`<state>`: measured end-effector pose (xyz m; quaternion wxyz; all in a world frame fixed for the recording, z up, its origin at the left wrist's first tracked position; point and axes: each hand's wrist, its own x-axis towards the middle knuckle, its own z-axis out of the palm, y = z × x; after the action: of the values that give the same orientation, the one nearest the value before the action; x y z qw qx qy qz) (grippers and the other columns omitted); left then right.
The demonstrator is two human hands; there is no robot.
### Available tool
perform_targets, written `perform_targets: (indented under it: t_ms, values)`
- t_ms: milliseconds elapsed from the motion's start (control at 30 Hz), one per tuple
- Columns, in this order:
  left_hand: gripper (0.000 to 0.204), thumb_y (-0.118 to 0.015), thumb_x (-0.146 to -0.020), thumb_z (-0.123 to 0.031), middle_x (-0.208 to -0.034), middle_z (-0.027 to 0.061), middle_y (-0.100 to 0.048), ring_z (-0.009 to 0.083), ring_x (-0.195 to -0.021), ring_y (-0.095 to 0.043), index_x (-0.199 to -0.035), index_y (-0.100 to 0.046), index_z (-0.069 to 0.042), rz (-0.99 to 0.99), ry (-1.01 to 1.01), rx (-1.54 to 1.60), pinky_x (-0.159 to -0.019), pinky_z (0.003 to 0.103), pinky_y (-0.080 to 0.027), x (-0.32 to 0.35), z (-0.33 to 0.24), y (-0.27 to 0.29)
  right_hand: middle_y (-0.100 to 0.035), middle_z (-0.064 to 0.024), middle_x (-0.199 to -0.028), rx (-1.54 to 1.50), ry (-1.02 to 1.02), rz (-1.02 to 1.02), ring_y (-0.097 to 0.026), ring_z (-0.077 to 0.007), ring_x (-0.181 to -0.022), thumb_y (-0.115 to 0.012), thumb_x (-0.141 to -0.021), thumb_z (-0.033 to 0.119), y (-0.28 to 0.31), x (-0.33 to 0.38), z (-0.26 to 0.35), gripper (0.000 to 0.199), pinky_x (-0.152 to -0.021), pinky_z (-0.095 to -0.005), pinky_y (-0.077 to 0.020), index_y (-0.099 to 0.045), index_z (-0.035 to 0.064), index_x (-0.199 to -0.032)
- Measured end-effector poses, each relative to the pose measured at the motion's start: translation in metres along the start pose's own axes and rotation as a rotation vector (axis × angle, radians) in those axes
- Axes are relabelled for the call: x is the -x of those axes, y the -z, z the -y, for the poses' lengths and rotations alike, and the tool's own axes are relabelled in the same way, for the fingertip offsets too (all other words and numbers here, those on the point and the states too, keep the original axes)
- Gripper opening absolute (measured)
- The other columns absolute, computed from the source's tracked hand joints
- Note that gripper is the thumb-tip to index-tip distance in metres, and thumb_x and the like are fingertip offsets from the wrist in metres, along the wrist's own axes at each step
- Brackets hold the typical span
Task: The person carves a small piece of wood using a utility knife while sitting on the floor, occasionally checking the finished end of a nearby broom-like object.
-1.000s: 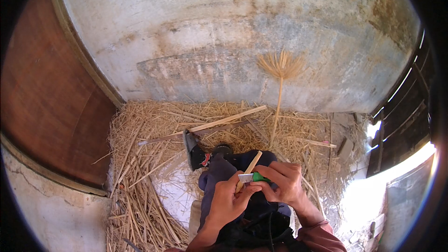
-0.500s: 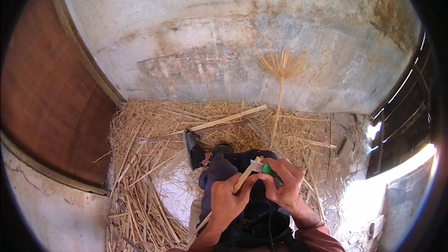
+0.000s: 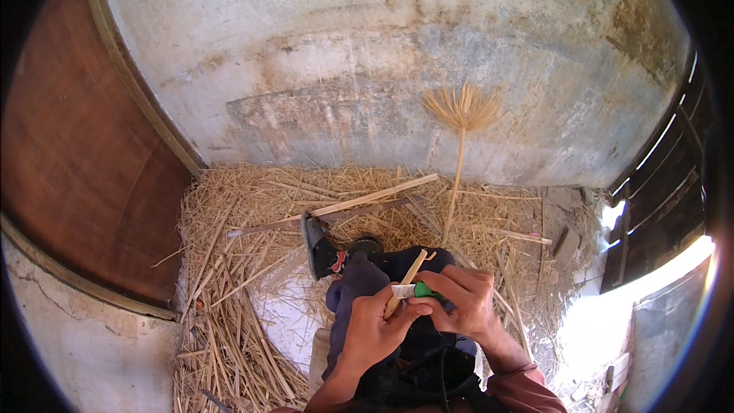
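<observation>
My left hand (image 3: 368,330) is closed round a pale wooden strip (image 3: 414,268), which looks like split bamboo and slants up to the right above my lap. In my right hand (image 3: 465,300) is a knife (image 3: 424,290) with a green handle. Its short, broad blade (image 3: 403,291) lies across the strip, just beyond my left thumb. A small curl of shaving (image 3: 430,255) shows by the strip's far end. Dark trousers (image 3: 355,283) are under both hands, and a dark shoe (image 3: 323,254) is ahead of them to the left.
Straw-like shavings (image 3: 367,172) cover much of the floor, with many thin strips (image 3: 229,344) heaped at left. Longer strips (image 3: 375,193) lie ahead. A straw broom (image 3: 462,111) leans on the stained wall (image 3: 336,53). There is a brown door (image 3: 92,153) at left and a brick (image 3: 566,245) at right.
The knife blade has moved down the strip, from near its far end to close by my left thumb. My right hand has shifted slightly toward me and left.
</observation>
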<state>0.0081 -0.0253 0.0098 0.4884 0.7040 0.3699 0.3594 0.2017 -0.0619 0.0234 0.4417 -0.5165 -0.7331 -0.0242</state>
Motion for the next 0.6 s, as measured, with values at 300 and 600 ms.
perform_targets:
  t_ms: [300,600]
  values:
    - [0.031,-0.088,-0.094,-0.029,-0.061,0.0072,-0.059,0.013,-0.05,-0.051,-0.1,-0.076,-0.002,-0.129,0.022,-0.033,-0.05,0.032,-0.04,0.003,0.009,-0.011,-0.065,-0.0039,-0.074,-0.018,-0.124,-0.149,-0.064,-0.0225,-0.056,-0.089,-0.08,0.019,-0.015,0.007,0.004,0.034,-0.05,-0.0359,-0.0492,-0.08,0.0075,-0.11]
    - [0.036,-0.089,-0.094,-0.029,-0.066,0.006,-0.062,0.0077,-0.056,-0.052,-0.108,-0.072,0.0,-0.019,-0.023,0.098,-0.052,0.029,-0.039,-0.002,0.001,0.001,-0.063,-0.0014,-0.071,-0.07,-0.037,0.051,-0.063,-0.0229,-0.054,-0.089,-0.084,0.028,-0.003,0.006,-0.01,0.031,-0.05,-0.036,-0.0493,-0.081,0.0108,-0.108]
